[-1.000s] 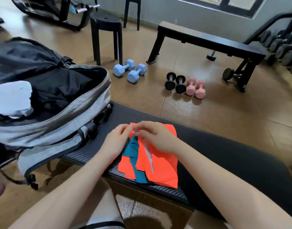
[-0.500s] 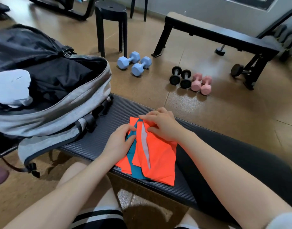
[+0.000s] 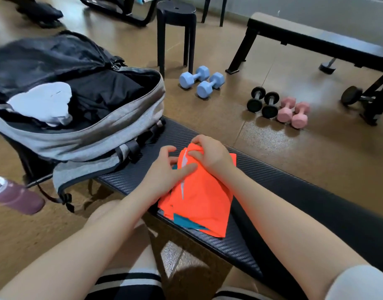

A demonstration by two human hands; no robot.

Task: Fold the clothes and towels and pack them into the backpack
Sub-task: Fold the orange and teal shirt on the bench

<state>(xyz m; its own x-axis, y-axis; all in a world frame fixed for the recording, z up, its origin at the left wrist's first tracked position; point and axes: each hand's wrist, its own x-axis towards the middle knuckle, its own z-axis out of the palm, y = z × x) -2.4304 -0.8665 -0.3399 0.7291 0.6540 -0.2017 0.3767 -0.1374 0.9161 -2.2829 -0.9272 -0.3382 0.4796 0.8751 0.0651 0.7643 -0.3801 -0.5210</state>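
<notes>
Head view: orange garment [image 3: 199, 198] overhangs bench [image 3: 262, 176] near edge.

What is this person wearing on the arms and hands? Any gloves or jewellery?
Both hands, left hand and right hand, are bare: no gloves, rings or watch show. The forearms are bare too. Only a light sleeve edge shows high on the right arm.

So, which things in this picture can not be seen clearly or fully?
- Head view: the orange garment is partly covered by the left hand and the right hand, so its type is unclear.
- Backpack: its depth is dark; the black clothing and white item cannot be identified.
- Maroon bottle: blurred, cut off by the left edge.
- Far bench: cut off by the right edge.
</notes>
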